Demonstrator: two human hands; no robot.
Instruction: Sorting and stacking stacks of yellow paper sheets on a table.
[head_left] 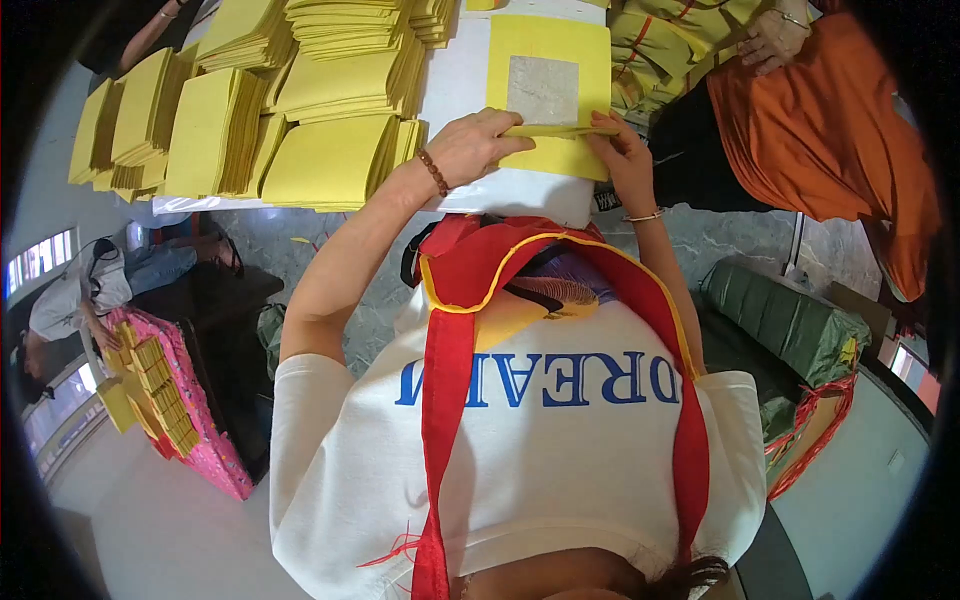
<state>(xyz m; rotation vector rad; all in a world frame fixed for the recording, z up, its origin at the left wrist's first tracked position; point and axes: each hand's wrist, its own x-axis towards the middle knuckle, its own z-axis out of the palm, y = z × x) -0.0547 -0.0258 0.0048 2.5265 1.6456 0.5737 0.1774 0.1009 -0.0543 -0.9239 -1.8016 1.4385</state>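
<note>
Both hands work at the near edge of the yellow sheet [548, 60] on the table [455, 80]. Left hand [470, 145] and right hand [622, 150] fingers pinch its partly folded near flap [560, 131]. The silver square [542, 90] lies uncovered beyond. Stacks of yellow paper [300, 110] lie left of the sheet; the fold appears incomplete.

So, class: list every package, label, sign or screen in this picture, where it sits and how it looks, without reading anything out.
Pink package: lower left, on the floor, boxy, bright pink patterned wrapping, yellow paper bundles on top.
Green package: right, beside the table, long bundle in dark green wrap with red string.
Silver label: middle of the yellow sheet above both hands, square, grey foil.
No signs or screens.
</note>
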